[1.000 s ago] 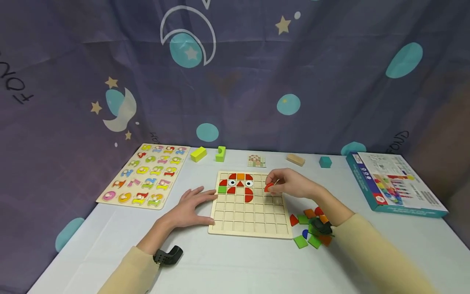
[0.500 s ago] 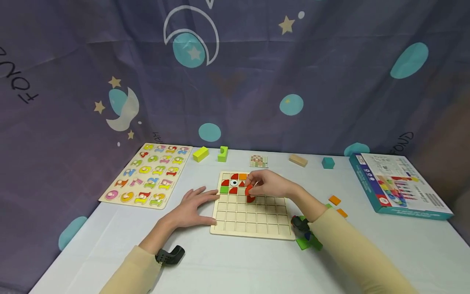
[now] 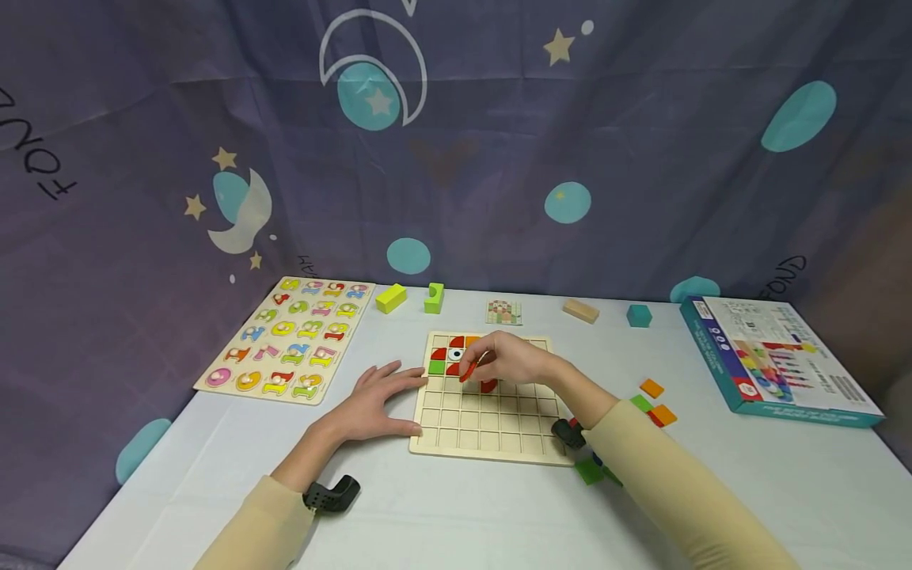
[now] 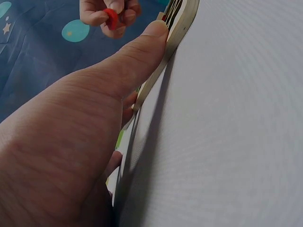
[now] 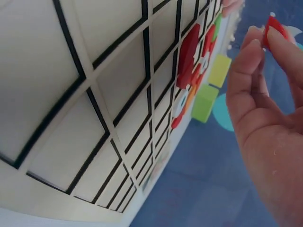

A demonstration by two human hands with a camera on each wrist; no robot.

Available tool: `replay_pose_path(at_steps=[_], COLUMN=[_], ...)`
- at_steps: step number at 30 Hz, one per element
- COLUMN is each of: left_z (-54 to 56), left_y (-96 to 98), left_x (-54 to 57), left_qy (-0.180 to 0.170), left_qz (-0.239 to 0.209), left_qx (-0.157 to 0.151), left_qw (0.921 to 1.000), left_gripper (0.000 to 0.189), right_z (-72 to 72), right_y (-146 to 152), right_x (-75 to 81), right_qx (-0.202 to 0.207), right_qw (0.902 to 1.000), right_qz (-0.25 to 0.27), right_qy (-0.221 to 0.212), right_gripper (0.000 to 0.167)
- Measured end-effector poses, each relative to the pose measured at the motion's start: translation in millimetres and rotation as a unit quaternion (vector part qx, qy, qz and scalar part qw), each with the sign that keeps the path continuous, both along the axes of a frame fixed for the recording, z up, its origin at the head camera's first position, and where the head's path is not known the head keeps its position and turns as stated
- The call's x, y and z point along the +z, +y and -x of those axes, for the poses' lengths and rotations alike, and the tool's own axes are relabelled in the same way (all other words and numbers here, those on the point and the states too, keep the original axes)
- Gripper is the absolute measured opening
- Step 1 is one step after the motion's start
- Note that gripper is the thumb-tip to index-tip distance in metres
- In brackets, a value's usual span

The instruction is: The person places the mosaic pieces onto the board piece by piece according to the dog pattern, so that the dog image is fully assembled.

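A wooden grid board lies flat in the middle of the table. My left hand rests at its left edge with fingers spread; in the left wrist view the thumb touches the board's rim. Between thumb and fingers my right hand pinches a red tile, held above the upper part of the grid. Set in the board's upper left are a green square tile, an eye tile and several red rounded tiles. The right hand hides some of these in the head view.
Loose orange and green tiles lie right of the board, partly behind the right forearm. A number puzzle lies left. Along the back are yellow and green blocks, a pattern card, a wooden block, a teal cube and a box.
My right hand has moved left across the board with the red tile, from the right side to over the tiles at upper left. The left hand stays at the board's edge.
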State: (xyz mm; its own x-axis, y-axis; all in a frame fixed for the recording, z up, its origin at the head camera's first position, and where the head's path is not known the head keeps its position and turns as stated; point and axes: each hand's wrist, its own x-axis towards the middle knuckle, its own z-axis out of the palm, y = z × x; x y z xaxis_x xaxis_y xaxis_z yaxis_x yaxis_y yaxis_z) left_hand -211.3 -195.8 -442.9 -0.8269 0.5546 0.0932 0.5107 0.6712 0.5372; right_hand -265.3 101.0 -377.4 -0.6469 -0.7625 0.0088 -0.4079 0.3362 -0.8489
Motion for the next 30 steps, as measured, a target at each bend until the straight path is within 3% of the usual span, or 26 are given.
replay_pose_path(at_steps=[13, 21, 30], left_z=[-0.3, -1.2, -0.5], left_y=[-0.4, 1.2, 0.5], left_x=[1.2, 3.3, 0.2], left_qy=[0.001, 0.007, 0.005], left_qz=[0.000, 0.000, -0.008], left_qx=[-0.001, -0.007, -0.007], left_qw=[1.0000, 0.9999, 0.9999], left_gripper=[0.078, 0.076, 0.076], right_z=[-0.2, 2.5, 6.7], right_y=[-4.3, -19.1, -41.7], right_x=[-2.7, -5.5, -7.9], right_qx=[0.003, -0.012, -0.029], right_qw=[0.9999, 0.9985, 0.9936], right_qz=[-0.010, -0.016, -0.108], right_qy=[-0.009, -0.051, 0.014], right_gripper=[0.013, 0.018, 0.013])
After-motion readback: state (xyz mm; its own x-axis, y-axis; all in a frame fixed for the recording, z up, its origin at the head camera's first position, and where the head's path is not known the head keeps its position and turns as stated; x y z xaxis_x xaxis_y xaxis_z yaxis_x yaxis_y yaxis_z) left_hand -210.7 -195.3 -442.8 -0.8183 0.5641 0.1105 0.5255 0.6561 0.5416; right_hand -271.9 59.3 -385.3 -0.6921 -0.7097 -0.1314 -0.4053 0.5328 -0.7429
